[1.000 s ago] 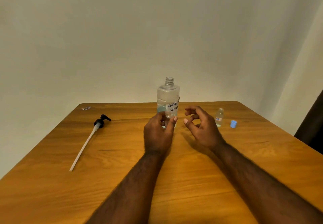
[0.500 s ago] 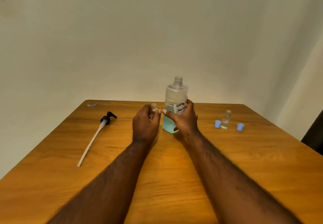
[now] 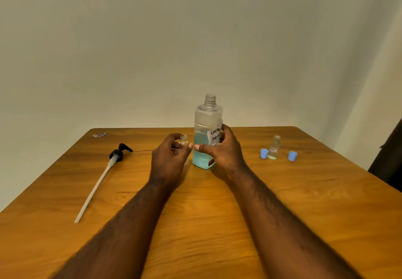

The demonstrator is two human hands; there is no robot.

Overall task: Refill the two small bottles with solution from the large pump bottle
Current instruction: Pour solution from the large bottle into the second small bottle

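- Left hand (image 3: 168, 159) fingers curled round open vial (image 3: 183, 140), just left of big bottle (image 3: 207, 122).
- Right hand (image 3: 221, 151) grips big bottle, upright on table (image 3: 202, 202); pump (image 3: 117, 155) off.
- Likely pour next: tilt slowly, lip over vial mouth; narrow neck spills easily.

- A plain, pale cream wall (image 3: 174, 39) was seen behind the table, unbroken across most of the view.
- It was shaded greyer towards the top and lit more warmly lower down.
- A second wall (image 3: 382, 50), somewhat brighter, was joined to it at a corner on the right.
- A wooden table (image 3: 195, 224) with orange-brown grain was set close to the back wall.
- A dark shape (image 3: 389, 159), not identifiable, was cut off at the right edge.
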